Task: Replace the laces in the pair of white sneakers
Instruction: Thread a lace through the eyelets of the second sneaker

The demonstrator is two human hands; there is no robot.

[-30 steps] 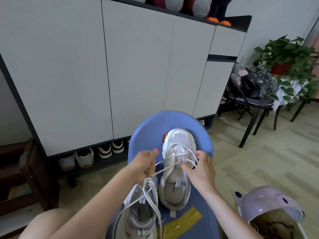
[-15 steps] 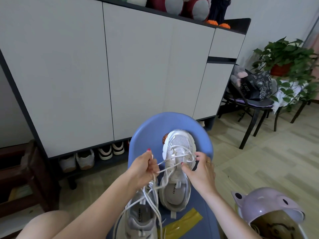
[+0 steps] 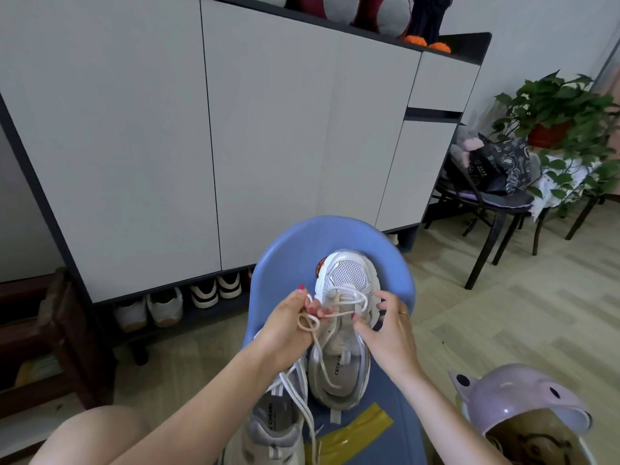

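At the near edge of the blue chair seat (image 3: 396, 407) lies one white sneaker (image 3: 271, 427), its loose laces trailing, beside a yellow strip (image 3: 349, 434). Farther in, the second sneaker (image 3: 342, 333) sits toe toward the seat's far rim. The left hand (image 3: 288, 327) pinches a looped white lace (image 3: 310, 322) at that shoe's left side; the right hand (image 3: 385, 330) has its fingers curled on the lacing at the right side. Beyond stands a white cabinet (image 3: 268, 135).

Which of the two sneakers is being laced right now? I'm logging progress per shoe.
The far sneaker, toe pointing at the blue chair back: both hands work its lace. The near sneaker lies untouched beside the left forearm.
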